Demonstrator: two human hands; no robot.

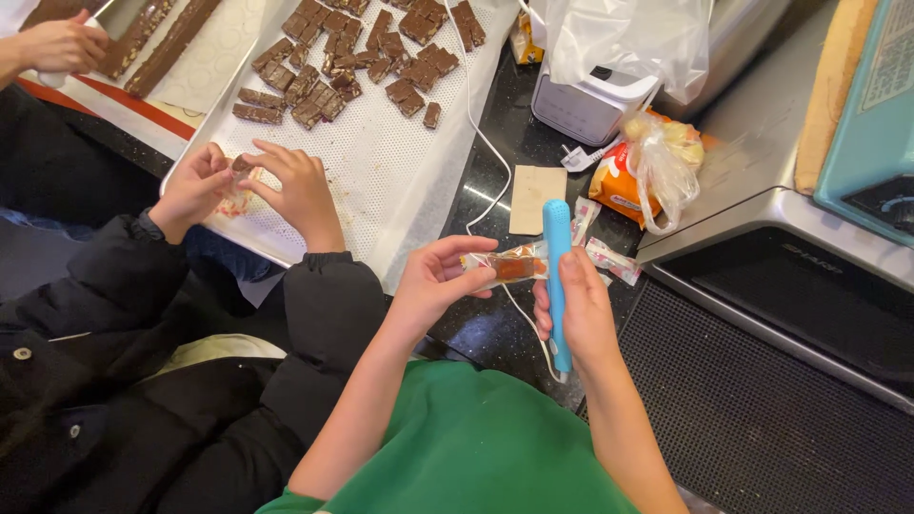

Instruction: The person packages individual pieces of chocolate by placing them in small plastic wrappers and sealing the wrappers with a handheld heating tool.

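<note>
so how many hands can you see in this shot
5. The wearer's left hand holds a wrapped bar; the right hand grips a blue sealer. A neighbour's two hands meet over the tray. A fifth hand sits top left. Others may be out of frame.
</note>
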